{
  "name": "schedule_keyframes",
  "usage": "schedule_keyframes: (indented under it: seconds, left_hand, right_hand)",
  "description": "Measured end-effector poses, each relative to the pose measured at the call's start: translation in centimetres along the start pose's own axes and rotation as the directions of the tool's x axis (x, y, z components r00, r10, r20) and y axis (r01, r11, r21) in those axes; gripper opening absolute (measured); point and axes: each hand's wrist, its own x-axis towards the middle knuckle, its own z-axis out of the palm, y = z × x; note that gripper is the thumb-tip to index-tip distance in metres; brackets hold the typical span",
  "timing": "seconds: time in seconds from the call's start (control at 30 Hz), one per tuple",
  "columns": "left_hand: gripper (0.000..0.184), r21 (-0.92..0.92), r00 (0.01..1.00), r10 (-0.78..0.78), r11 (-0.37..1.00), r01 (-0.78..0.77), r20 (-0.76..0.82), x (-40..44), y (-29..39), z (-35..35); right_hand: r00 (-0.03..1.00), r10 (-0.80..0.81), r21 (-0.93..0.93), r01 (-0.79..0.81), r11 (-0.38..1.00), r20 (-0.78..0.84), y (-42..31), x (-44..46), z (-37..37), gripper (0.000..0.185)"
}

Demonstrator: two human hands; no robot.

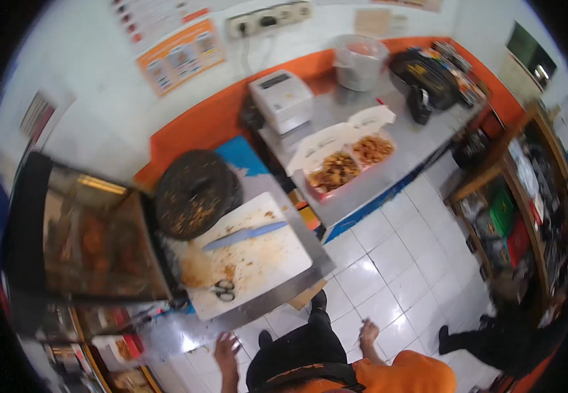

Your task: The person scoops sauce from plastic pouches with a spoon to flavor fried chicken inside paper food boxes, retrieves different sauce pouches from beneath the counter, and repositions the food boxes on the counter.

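My left hand [227,350] hangs in front of the counter's near edge, its fingers apart and nothing in it. My right hand [367,333] is over the tiled floor beside my body, fingers loosely bent, with nothing visible in it. Nearest the left hand is a white cutting board [284,262] smeared with brown sauce and crumbs. On the board lie a knife with a blue blade [244,236] and black-handled scissors [223,290]. Behind the board sits a dark round pan or lid [192,196] with food bits on it. Neither hand touches these things.
An open box [343,173] with two portions of food stands on the steel counter [415,137], near a white label printer [280,98] and a lined bucket [360,62]. At left is a glass display case [94,236]. Shelves [513,196] and a dark-clothed person [493,337] are right.
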Motion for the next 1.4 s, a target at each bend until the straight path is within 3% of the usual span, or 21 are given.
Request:
schedule_keyframes:
  seconds: [0.07, 0.1, 0.17, 0.2, 0.23, 0.27, 0.33, 0.37, 0.47, 0.57, 0.63, 0.8, 0.9, 0.97, 1.0, 1.03, 1.1, 1.17, 1.2, 1.37, 1.4]
  left_hand:
    - [0.043, -0.059, 0.928, 0.051, 0.995, -0.078, -0.368, -0.3, -2.0, -10.0]
    - [0.039, 0.219, 0.831, 0.361, 0.931, -0.292, -0.423, 0.3, -3.3, -16.3]
    - [0.041, -0.082, 0.532, 0.236, 0.858, -0.507, -0.813, 2.1, -7.4, -28.7]
    - [0.041, 0.065, 0.362, 0.289, 0.851, -0.521, -0.886, 2.6, -8.1, -34.5]
    - [0.041, 0.204, 0.188, 0.310, 0.877, -0.434, -0.932, 2.7, -7.8, -40.2]
    - [0.041, 0.453, -0.128, 0.451, 0.892, 0.016, -0.883, 3.2, -6.1, -44.6]
    - [0.041, 0.304, -0.237, 0.288, 0.952, -0.034, -0.928, 4.7, -4.5, -53.0]
    - [0.040, 0.253, -0.237, 0.238, 0.967, -0.033, -0.942, 6.3, -4.3, -57.6]
    - [0.043, 0.286, 0.111, 0.284, 0.958, -0.002, -0.952, 11.7, -5.4, -68.4]
    - [0.043, 0.467, 0.390, 0.501, 0.865, -0.185, -0.773, 18.2, -5.1, -72.2]
    - [0.051, 0.269, 0.654, 0.333, 0.942, -0.201, -0.679, 23.4, -4.1, -73.4]
    - [0.051, 0.778, 0.741, 0.531, 0.628, -0.017, -0.412, 26.2, -1.7, -69.9]
    - [0.050, 0.763, 0.767, 0.540, 0.638, -0.104, -0.346, 26.9, -2.7, -68.6]
    - [0.054, 0.864, 0.788, 0.584, 0.483, -0.144, -0.195, 23.9, -1.6, -67.1]
    - [0.059, 0.846, 0.687, 0.722, 0.415, -0.334, -0.083, 26.0, -4.1, -68.3]
    - [0.061, 0.835, 0.718, 0.688, 0.451, -0.314, -0.101, 26.3, -4.6, -68.6]
    - [0.063, 0.938, 0.710, 0.704, 0.256, -0.232, -0.017, 25.4, -4.2, -67.7]
    - [0.034, 0.886, 0.671, 0.740, 0.337, -0.320, -0.039, 22.6, -2.8, -65.5]
    - [0.030, 0.919, 0.740, 0.670, 0.327, -0.221, -0.060, 20.9, -1.6, -64.0]
    - [0.042, 0.855, 0.683, 0.730, 0.358, -0.376, -0.006, 14.0, 1.4, -54.6]
    - [0.043, 0.862, 0.791, 0.611, 0.414, -0.293, -0.024, 12.5, 2.9, -52.1]
  right_hand:
    - [0.996, 0.090, -0.084, -0.091, 0.992, -0.027, 2.4, -1.9, 2.3, 0.027]
    - [0.996, 0.092, -0.048, -0.093, 0.995, -0.012, 3.2, -3.1, 2.5, 0.025]
    - [0.995, 0.086, 0.013, -0.087, 0.996, 0.057, 3.7, -4.0, 4.9, 0.022]
    - [0.978, -0.041, 0.266, -0.015, 0.964, 0.203, 9.8, 0.8, 6.7, 0.023]
    - [0.974, -0.113, 0.129, 0.089, 0.988, 0.198, 8.9, 0.9, 7.0, 0.025]
    - [0.965, -0.190, 0.015, 0.190, 0.982, 0.181, 7.9, 0.1, 8.1, 0.028]
    - [0.927, -0.375, 0.186, 0.365, 0.912, 0.019, 4.3, -5.0, 8.7, 0.024]
    - [0.967, -0.253, 0.312, 0.242, 0.919, -0.006, 3.1, -6.6, 9.9, 0.025]
    - [0.992, -0.119, 0.427, 0.094, 0.899, 0.032, 1.4, -13.8, 11.5, 0.026]
    - [0.988, -0.066, 0.291, 0.023, 0.957, 0.137, 0.6, -18.9, 11.6, 0.031]
    - [0.979, -0.095, 0.263, 0.045, 0.964, 0.178, -1.4, -23.0, 11.2, 0.030]
    - [0.957, -0.194, 0.146, 0.164, 0.975, 0.215, -1.7, -26.1, 9.6, 0.030]
    - [0.943, -0.229, 0.148, 0.197, 0.969, 0.242, -0.3, -25.8, 8.9, 0.033]
    - [0.945, -0.221, 0.130, 0.194, 0.972, 0.241, 1.3, -27.1, 8.0, 0.033]
    - [0.948, -0.208, 0.121, 0.183, 0.976, 0.240, 1.0, -28.3, 7.3, 0.032]
    - [0.944, -0.198, 0.137, 0.166, 0.977, 0.265, 2.6, -27.4, 6.8, 0.033]
    - [0.962, -0.137, 0.138, 0.106, 0.985, 0.237, 3.4, -29.3, 5.6, 0.031]
    - [0.982, -0.053, 0.146, 0.026, 0.989, 0.184, 6.6, -28.3, 4.6, 0.029]
    - [0.985, -0.031, 0.161, 0.004, 0.987, 0.170, 8.1, -27.9, 4.0, 0.028]
    - [0.972, 0.218, 0.196, -0.232, 0.953, 0.091, 16.1, -26.2, -0.4, 0.020]
    - [0.967, 0.241, 0.198, -0.254, 0.947, 0.087, 17.7, -26.0, -1.2, 0.020]
